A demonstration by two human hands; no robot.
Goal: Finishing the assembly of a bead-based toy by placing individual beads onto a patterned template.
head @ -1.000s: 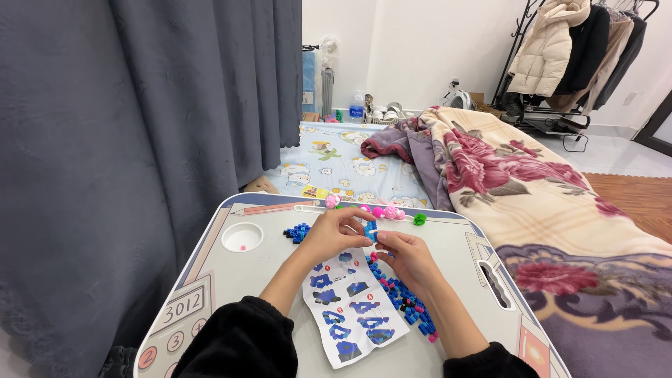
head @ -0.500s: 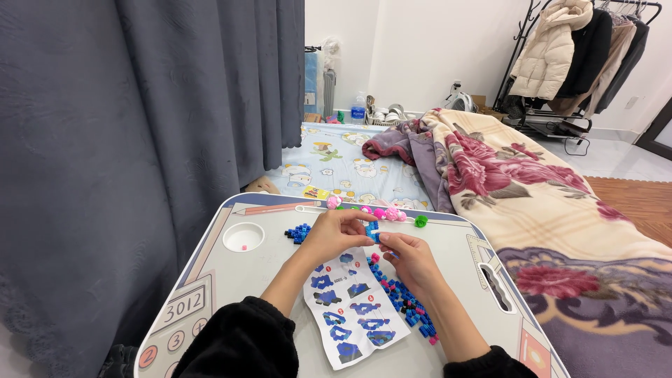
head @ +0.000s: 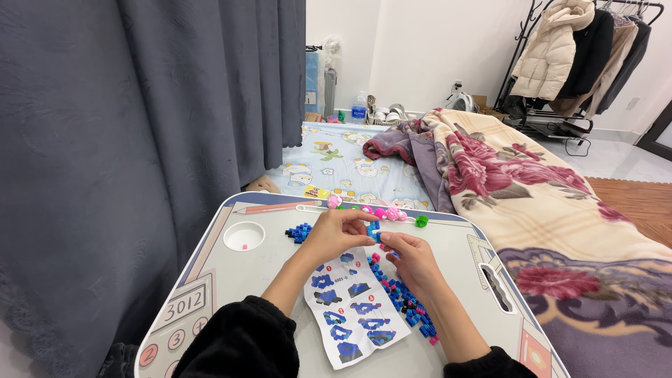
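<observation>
My left hand (head: 336, 234) and right hand (head: 413, 257) both pinch one small blue brick assembly (head: 373, 231) by the fingertips above the lap tray (head: 448, 245), over the instruction sheet (head: 353, 308) and beside the loose blue bricks (head: 406, 304).

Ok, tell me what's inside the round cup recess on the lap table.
The round cup recess in the lap table holds one tiny pink piece on its white floor. Nothing covers it; both hands work further right.
</observation>
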